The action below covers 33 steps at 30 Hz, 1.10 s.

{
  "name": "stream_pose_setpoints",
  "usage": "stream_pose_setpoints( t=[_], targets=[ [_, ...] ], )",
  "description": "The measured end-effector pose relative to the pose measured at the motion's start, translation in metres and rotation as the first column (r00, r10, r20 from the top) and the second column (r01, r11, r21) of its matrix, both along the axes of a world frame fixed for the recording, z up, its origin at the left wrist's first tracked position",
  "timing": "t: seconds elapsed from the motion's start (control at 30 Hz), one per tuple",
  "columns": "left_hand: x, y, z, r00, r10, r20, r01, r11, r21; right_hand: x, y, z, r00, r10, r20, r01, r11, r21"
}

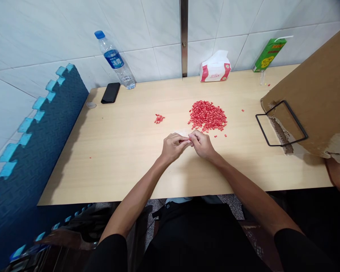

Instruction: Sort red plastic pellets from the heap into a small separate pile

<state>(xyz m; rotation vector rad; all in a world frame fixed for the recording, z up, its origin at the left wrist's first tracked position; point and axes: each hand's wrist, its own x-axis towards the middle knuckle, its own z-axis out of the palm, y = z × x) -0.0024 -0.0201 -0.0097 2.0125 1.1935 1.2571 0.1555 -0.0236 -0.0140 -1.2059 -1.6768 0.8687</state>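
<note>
Fingertips of my left hand (172, 146) and my right hand (202, 143) meet over the table, just in front of a large heap of small red cylindrical pieces (208, 115). Between the pinched fingers a bit of red shows, one of these small pieces by its colour; the fingers cover most of it. Both hands are closed in a pinch, and I cannot tell which one bears the piece. Behind my left hand lies a much smaller group of red pieces (159, 119). Something whitish and see-through (181, 133) lies behind the fingers, too faint to name.
At the back stand a water bottle (116, 60), a tissue pack (215, 70) and a green drink carton (269, 54). A black phone (110, 93) lies at left. A cardboard sheet (314, 90) with a black wire frame (282, 124) bounds the right; blue foam mats (42, 139) bound the left.
</note>
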Motion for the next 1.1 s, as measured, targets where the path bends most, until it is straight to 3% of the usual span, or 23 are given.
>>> stream_pose_setpoints(
  t=[0.37, 0.83, 0.97, 1.1],
  targets=[
    [-0.003, 0.000, -0.001, 1.000, -0.004, 0.001, 0.004, 0.997, -0.081, 0.000, -0.001, 0.000, 1.000, 0.005, 0.021, -0.005, 1.000, 0.011],
    [-0.001, -0.003, 0.006, 1.000, -0.004, -0.013, 0.003, 0.997, -0.075, -0.003, -0.005, -0.001, 0.997, -0.041, 0.061, 0.038, 0.998, 0.047],
    [-0.009, 0.002, 0.007, 1.000, 0.022, -0.011, -0.023, 0.998, -0.053, 0.006, 0.000, 0.002, 0.969, -0.221, 0.108, 0.207, 0.970, 0.128],
    [-0.032, 0.027, 0.005, 0.966, 0.255, -0.043, -0.254, 0.967, 0.032, 0.023, 0.012, 0.003, 0.861, -0.424, 0.280, 0.379, 0.903, 0.202]
  ],
)
